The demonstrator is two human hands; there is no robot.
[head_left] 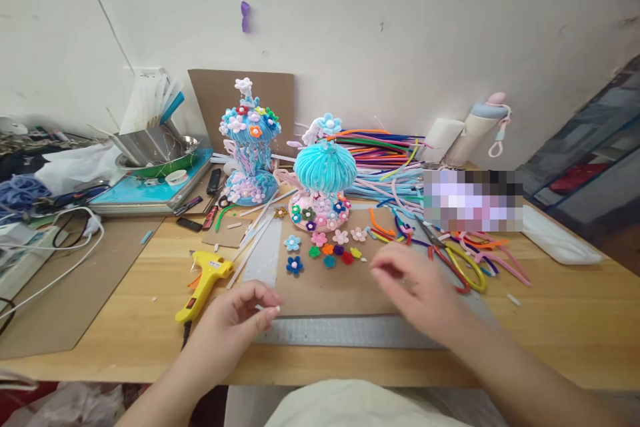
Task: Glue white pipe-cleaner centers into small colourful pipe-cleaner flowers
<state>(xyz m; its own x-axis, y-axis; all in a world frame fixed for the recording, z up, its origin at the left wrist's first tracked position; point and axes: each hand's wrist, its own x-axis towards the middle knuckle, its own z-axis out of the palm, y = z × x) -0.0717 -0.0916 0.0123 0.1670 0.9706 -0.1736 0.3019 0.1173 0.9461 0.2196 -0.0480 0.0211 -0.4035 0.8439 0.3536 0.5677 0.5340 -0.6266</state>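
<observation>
My left hand [245,317] is over the near left corner of a brown cardboard sheet [330,293], fingers curled and thumb brought to the fingertips. A tiny pale speck shows at the thumb tip; I cannot make out what it is. My right hand [413,287] hovers over the sheet's right side, its fingers closed in a pinch whose contents are hidden. Between them lie several small pipe-cleaner flowers, among them a dark blue flower [295,265] and a pink flower [319,239]. Behind stands a turquoise-domed pipe-cleaner jellyfish [325,167] on a flower-covered base.
A yellow glue gun [205,283] lies left of my left hand. Scissors [463,263] rest right of my right hand, near loose pipe cleaners [380,153]. A second, flower-topped jellyfish [250,147], a metal bowl [150,143] and a bottle [477,130] stand farther back.
</observation>
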